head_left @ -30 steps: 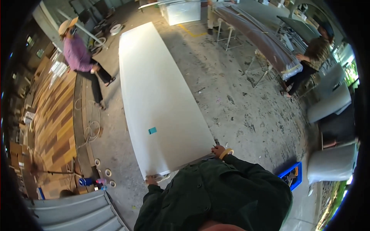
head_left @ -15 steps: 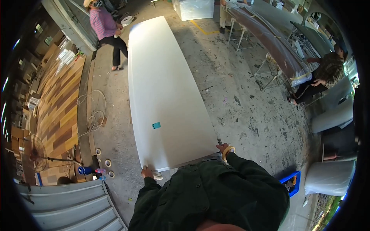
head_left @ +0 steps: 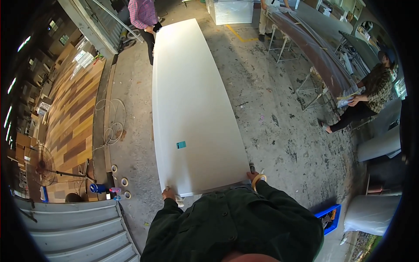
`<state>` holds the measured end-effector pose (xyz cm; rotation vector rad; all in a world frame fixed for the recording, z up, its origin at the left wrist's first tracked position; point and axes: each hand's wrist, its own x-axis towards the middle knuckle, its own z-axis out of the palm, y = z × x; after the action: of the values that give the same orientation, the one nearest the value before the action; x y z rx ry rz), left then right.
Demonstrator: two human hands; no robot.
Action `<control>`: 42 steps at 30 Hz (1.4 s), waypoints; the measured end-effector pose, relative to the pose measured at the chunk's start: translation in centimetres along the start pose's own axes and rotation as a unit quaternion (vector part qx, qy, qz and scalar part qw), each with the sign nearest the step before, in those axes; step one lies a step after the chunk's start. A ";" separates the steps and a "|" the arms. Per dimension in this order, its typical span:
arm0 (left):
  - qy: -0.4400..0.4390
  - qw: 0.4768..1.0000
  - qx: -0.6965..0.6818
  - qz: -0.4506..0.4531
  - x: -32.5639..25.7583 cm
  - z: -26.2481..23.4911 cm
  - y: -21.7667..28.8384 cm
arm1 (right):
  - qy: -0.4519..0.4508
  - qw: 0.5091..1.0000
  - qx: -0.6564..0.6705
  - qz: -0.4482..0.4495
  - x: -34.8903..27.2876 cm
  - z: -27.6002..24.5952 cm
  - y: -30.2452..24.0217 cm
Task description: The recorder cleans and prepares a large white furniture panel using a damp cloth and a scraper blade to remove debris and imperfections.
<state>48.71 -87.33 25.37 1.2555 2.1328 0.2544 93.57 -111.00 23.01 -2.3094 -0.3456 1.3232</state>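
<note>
A long white panel stretches away from me above a stained concrete floor, with a small teal tape square on its near part. My left hand grips the panel's near left corner. My right hand grips its near right corner, with a roll of tape around the wrist. My dark green sleeves fill the lower middle of the view. At the far end a person in a pink checked shirt stands at the panel's other edge.
A person in a plaid shirt sits at the right by a long brown panel on metal trestles. Tape rolls, coiled cable and a standing fan lie left. Corrugated sheets sit lower left, a blue crate lower right.
The view has moved forward along the floor with the panel. The person in pink now stands closer, right at the panel's far end. Both my hands keep their grip on the near corners.
</note>
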 end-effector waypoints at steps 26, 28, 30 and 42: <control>-0.092 0.978 -0.177 0.055 2.4 1.9 -2.5 | 0.001 0.999 0.006 0.051 2.5 1.5 2.6; -0.081 0.978 -0.104 0.159 3.2 0.8 -4.6 | -0.005 0.999 0.011 0.047 1.5 1.6 0.6; -0.078 0.975 -0.207 0.026 3.1 1.7 -3.8 | 0.001 0.998 0.020 0.053 0.9 1.2 0.2; -0.040 0.983 -0.182 -0.004 1.4 1.6 -1.8 | 0.000 0.997 0.019 0.081 0.4 1.1 -0.2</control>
<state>47.95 -87.39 22.66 1.0254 1.9152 0.5536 92.87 -110.38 22.31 -2.3454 -0.1339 1.3940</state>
